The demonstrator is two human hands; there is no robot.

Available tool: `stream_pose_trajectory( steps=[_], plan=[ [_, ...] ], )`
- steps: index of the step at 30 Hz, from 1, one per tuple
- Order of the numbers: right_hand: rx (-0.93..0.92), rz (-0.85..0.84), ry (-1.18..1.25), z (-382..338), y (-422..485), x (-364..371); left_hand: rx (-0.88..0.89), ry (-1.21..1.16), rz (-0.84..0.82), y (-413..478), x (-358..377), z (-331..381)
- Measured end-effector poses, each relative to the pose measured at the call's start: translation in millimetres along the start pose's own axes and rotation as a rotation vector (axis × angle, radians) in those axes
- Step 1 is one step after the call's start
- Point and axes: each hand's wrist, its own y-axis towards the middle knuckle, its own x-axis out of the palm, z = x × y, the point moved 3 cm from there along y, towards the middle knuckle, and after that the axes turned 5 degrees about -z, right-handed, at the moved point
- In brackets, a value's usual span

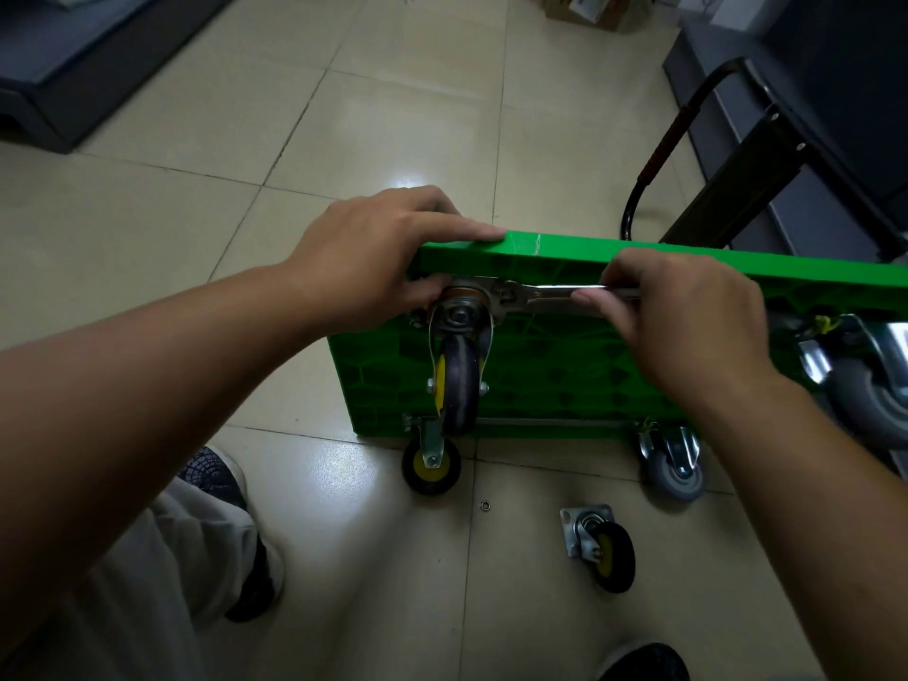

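A green plastic platform cart (pixel 580 376) stands on its side on the tiled floor, its underside facing me. My left hand (pixel 373 253) grips the cart's upper left corner, fingers over the top edge and thumb by the black-and-yellow caster (pixel 459 380) mounted there. My right hand (pixel 688 312) pinches the handle of a metal wrench (pixel 545 292), whose head sits at that caster's mounting plate. Two more casters, one yellow-hubbed (pixel 431 464) and one grey (pixel 675 466), touch the floor at the cart's lower edge. A large grey caster (pixel 869 390) shows at the right edge.
A loose black-and-yellow caster (pixel 602 552) lies on the floor in front of the cart, with a small washer (pixel 486 505) to its left. The cart's black handle (pixel 653 159) sticks out behind. Dark furniture stands at the right and far left. My shoes are at the bottom.
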Motion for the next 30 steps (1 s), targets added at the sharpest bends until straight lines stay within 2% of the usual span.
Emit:
stream_pose_trajectory(
  steps=[4, 10, 14, 24, 27, 30],
  plan=[
    [0.034, 0.024, -0.007, 3, -4, 10, -0.008, 0.003, 0.000, 1, 0, -1],
    [0.070, -0.060, 0.026, 4, 3, 1, -0.005, 0.020, 0.007, -1, 1, -1],
    [0.065, -0.038, 0.017, 3, -1, 5, 0.000, 0.026, 0.011, -2, 0, -1],
    [0.232, -0.137, 0.414, 6, -22, 72, -0.001, 0.029, 0.033, -2, 0, 0],
    [0.326, -0.284, 0.770, -19, -36, 100, 0.005, 0.039, 0.030, -1, 1, 0],
    [0.396, -0.333, 1.000, -38, -44, 109, 0.004, 0.034, 0.028, 0, 1, 0]
  ],
)
